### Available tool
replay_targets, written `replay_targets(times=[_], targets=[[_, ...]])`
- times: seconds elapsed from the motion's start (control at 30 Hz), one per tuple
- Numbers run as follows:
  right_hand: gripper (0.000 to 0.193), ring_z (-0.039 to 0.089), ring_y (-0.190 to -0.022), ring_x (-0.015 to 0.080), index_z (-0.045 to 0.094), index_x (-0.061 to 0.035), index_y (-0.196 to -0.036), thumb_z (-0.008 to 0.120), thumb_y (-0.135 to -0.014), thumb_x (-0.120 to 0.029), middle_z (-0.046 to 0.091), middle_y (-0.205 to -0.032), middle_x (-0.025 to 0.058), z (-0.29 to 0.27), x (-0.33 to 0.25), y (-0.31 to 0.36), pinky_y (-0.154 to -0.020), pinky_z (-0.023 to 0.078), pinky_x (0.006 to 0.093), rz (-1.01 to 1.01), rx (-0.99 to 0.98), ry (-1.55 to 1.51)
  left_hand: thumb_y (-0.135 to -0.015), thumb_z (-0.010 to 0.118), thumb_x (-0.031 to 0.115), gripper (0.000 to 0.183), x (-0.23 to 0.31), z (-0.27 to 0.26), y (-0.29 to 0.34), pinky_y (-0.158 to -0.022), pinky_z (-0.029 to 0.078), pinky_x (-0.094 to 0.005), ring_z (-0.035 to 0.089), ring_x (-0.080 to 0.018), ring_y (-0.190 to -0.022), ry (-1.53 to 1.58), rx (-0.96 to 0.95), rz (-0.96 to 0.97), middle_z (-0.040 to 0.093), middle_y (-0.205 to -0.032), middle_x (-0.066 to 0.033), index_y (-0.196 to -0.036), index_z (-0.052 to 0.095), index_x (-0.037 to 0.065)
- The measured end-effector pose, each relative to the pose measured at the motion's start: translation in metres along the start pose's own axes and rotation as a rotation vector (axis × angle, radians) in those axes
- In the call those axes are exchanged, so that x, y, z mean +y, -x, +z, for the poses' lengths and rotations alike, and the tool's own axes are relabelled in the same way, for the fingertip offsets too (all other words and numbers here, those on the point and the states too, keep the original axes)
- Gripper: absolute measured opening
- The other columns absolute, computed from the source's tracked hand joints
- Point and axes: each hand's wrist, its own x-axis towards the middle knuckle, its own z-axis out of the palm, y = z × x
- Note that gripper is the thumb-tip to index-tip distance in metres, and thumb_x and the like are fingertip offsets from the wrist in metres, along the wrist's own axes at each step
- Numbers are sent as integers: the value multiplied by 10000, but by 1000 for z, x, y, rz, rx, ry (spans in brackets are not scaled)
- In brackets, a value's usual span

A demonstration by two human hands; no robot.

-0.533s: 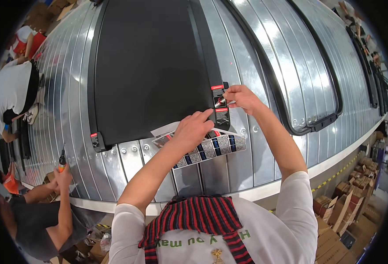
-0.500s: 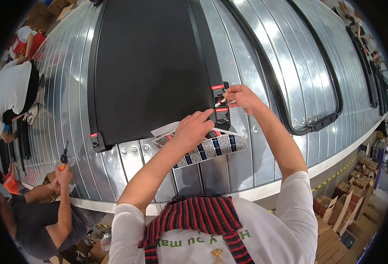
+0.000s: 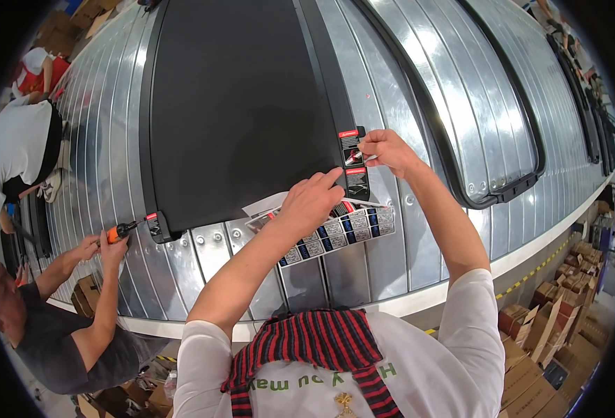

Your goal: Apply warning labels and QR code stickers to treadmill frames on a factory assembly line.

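My left hand (image 3: 309, 204) lies palm down with fingers stretched out at the near right corner of a black panel (image 3: 237, 104). Its fingertips reach the edge of the red-and-black labels (image 3: 353, 157) on the panel's side rail. Beneath this hand, printed sticker sheets (image 3: 335, 235) overlap the panel's near end and spread over the metal surface. Thumb and fingers of my right hand (image 3: 389, 152) are pinched at the right edge of the upper label; what lies between them is hidden.
The panel rests on a ribbed silver table (image 3: 384, 268). A black tubular frame (image 3: 436, 132) lies to the right. At the left, a co-worker's hands hold an orange-and-black power screwdriver (image 3: 118, 233) by a labelled corner (image 3: 157, 226). Cardboard boxes (image 3: 548, 327) stand beyond the table's right side.
The co-worker's screwdriver has swung from pointing upward to pointing right, with its tip now by the panel's left corner. My hands stay almost where they were.
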Motion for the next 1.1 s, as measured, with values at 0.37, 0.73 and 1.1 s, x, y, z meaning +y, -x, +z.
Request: replay_targets(times=[0.37, 0.73, 1.1], targets=[[98, 519, -726, 136, 552, -22, -800, 566, -774, -115, 547, -757, 58, 1, -2, 1, -646, 465, 275, -10, 32, 29, -736, 575, 118, 105, -3, -4, -17, -678, 469, -377, 506, -245, -932, -66, -136, 13, 451, -1199, -94, -747, 542, 20], [141, 532, -693, 135, 555, -5, -763, 591, -749, -141, 559, -742, 61, 10, -8, 10, -588, 456, 269, -43, 129, 105, -641, 569, 2, 104, -5, -5, -23, -707, 446, -387, 500, -250, -920, 28, -143, 33, 468, -1148, -122, -743, 548, 3], [561, 525, -576, 152, 532, 29, -761, 758, -573, -448, 536, -616, 85, 8, 2, -16, -500, 425, 285, -154, 269, 324, -672, 555, 41, 73, -4, -12, -28, -691, 454, -377, 518, -249, -881, -18, -162, 66, 506, -1090, -120, -737, 549, 10]])
